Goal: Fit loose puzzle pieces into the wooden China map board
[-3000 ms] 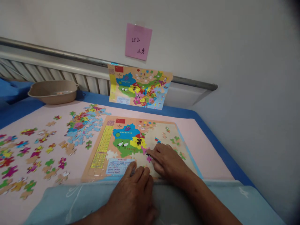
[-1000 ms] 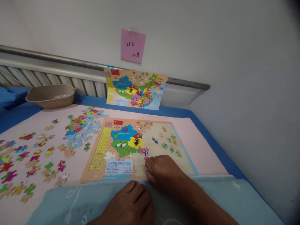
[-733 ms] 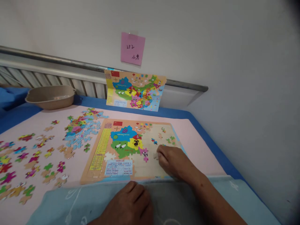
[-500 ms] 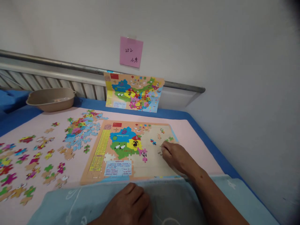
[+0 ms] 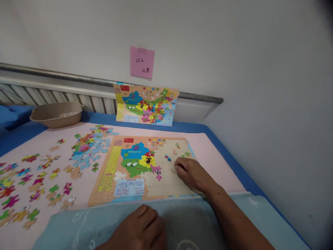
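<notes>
A map puzzle board (image 5: 112, 166) lies flat on the pink cover, with its left half filled in blue, green, yellow and red. My right hand (image 5: 191, 172) rests on the bare right half of the board, fingers curled down onto a pale puzzle piece (image 5: 173, 171). A few small loose pieces (image 5: 168, 158) lie just beyond its fingertips. My left hand (image 5: 142, 229) lies palm down on the light blue cloth (image 5: 85, 222) at the near edge and holds nothing.
A finished map picture (image 5: 145, 104) leans against the wall under a pink note (image 5: 142, 62). A heap of blue and coloured pieces (image 5: 90, 146) sits left of the board, and several scattered pieces (image 5: 31, 180) lie further left. A beige basin (image 5: 56, 114) stands at the back left. The wall is close on the right.
My right hand left the pink piece in the board's middle, drew back toward the near edge, then moved right and forward to the bare right half. My left hand slid back onto the cloth.
</notes>
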A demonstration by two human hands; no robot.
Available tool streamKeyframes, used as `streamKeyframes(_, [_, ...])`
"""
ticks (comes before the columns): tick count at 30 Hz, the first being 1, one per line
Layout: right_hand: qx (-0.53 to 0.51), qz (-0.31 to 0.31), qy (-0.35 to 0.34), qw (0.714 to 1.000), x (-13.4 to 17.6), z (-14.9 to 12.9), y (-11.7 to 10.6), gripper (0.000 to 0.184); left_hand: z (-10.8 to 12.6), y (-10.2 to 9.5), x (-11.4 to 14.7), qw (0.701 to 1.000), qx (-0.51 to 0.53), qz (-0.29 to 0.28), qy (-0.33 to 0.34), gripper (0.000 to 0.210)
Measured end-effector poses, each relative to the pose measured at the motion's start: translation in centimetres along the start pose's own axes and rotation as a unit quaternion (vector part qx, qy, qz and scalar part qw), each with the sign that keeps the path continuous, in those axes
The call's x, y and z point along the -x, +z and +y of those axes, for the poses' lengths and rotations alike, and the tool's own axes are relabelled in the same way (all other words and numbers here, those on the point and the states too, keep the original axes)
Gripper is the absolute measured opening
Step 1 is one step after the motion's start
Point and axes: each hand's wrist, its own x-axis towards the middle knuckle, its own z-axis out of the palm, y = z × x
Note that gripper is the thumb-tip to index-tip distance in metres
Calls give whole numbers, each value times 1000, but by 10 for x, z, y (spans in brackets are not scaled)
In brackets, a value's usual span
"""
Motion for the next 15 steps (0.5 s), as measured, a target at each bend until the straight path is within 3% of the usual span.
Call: streamKeyframes(15, [12,-7,49,999,0,2,3,18,-2,-2,-2,1000,12,-9,-9,36])
